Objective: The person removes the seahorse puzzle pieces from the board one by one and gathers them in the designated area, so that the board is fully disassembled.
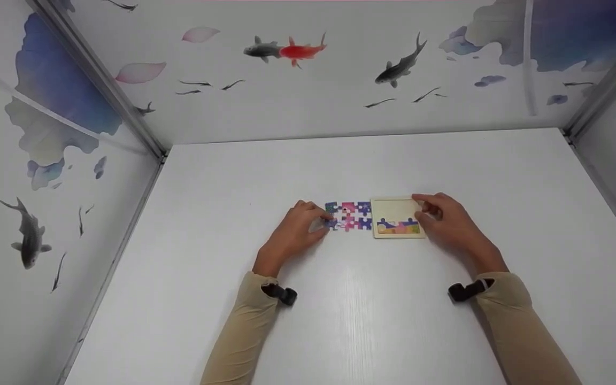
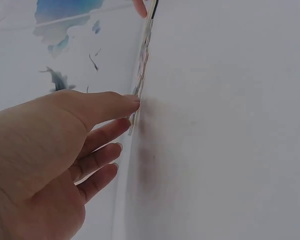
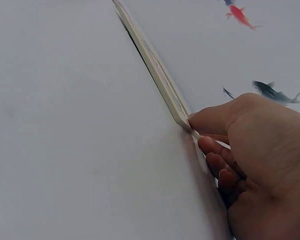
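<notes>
Colourful jigsaw pieces lie in two rows on the table, mostly purple and pink, against the left side of a shallow wooden puzzle tray. Along the tray's near side sits a row of fitted pieces; its far part shows bare wood. My left hand pinches the left end of the near row, thumb and index finger at a purple puzzle piece. At the tray's right edge, my right hand holds the rim with thumb and index finger. In the right wrist view, the other fingers curl beside the tray's edge.
The white table spreads out on all sides of the puzzle. Behind it stands a white wall with painted fish, and side panels rise at left and right. A black strap device sits on the left wrist, another on the right.
</notes>
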`<action>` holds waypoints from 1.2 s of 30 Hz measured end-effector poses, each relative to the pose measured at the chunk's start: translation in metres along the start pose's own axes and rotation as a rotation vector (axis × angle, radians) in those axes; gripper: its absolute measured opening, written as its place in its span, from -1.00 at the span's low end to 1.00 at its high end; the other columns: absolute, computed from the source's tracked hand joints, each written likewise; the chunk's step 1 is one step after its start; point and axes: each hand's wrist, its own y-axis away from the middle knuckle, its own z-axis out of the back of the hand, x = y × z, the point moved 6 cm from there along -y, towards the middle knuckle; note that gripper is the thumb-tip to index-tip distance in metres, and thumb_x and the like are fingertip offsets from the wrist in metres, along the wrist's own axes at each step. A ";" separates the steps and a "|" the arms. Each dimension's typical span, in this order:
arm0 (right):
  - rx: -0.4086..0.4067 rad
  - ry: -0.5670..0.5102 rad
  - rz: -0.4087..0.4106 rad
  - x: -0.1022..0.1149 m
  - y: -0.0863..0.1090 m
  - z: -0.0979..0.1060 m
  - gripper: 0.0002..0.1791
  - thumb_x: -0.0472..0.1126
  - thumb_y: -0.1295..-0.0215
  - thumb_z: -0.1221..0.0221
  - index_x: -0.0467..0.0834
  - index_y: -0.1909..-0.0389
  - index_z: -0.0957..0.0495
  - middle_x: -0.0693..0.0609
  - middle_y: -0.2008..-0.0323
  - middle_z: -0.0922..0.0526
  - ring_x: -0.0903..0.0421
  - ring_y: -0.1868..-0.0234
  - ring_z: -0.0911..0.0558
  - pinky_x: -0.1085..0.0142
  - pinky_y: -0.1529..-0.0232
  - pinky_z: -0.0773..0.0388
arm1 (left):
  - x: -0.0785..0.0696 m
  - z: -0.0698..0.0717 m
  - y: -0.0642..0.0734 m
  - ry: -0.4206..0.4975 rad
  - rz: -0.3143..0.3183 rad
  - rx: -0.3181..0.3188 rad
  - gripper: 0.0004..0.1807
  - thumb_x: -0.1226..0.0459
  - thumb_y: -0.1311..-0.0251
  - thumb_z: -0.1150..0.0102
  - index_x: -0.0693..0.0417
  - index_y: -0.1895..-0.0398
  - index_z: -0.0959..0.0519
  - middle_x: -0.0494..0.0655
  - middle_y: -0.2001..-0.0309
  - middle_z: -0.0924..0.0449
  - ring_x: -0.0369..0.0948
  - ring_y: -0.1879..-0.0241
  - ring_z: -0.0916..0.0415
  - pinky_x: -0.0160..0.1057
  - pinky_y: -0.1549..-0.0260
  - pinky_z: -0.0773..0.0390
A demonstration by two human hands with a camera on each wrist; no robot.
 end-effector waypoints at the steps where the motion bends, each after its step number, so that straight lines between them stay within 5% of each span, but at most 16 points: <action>1: 0.000 0.000 0.001 0.000 0.000 0.000 -0.45 -0.14 -0.60 -0.22 -0.02 -0.55 -0.49 -0.08 0.00 -0.54 -0.05 -0.07 -0.47 0.05 -0.19 -0.40 | 0.001 0.000 0.000 0.002 0.004 0.001 -0.70 0.21 -0.49 -0.34 -0.02 -0.21 -0.75 -0.02 -0.11 -0.71 -0.06 -0.22 -0.52 -0.04 -0.36 -0.53; 19: -0.015 -0.002 0.039 0.002 0.000 0.000 -0.43 -0.18 -0.58 -0.24 -0.08 -0.55 -0.48 -0.10 0.02 -0.56 -0.02 -0.03 -0.47 0.17 -0.14 -0.40 | -0.004 0.000 -0.006 0.021 0.068 -0.050 -0.62 0.15 -0.48 -0.37 0.03 -0.28 -0.69 -0.05 -0.21 -0.69 -0.10 -0.32 -0.54 -0.09 -0.44 -0.51; 25: 0.020 0.012 0.014 0.001 0.001 0.000 -0.36 -0.16 -0.59 -0.22 -0.11 -0.62 -0.38 -0.07 0.00 -0.53 -0.01 -0.07 -0.45 0.22 -0.12 -0.38 | -0.027 -0.010 -0.018 0.020 0.041 -0.004 -0.54 0.15 -0.52 -0.33 0.02 -0.40 -0.61 -0.04 -0.27 -0.66 -0.12 -0.32 -0.52 -0.13 -0.43 -0.52; 36: 0.041 0.008 -0.005 0.001 0.002 0.004 -0.41 -0.13 -0.59 -0.23 -0.12 -0.57 -0.44 -0.10 -0.04 -0.53 -0.05 -0.10 -0.44 0.07 -0.19 -0.39 | -0.084 -0.033 -0.049 -0.003 -0.128 0.065 -0.56 0.12 -0.54 -0.30 -0.03 -0.40 -0.61 -0.10 -0.29 -0.65 -0.14 -0.31 -0.51 -0.18 -0.40 -0.51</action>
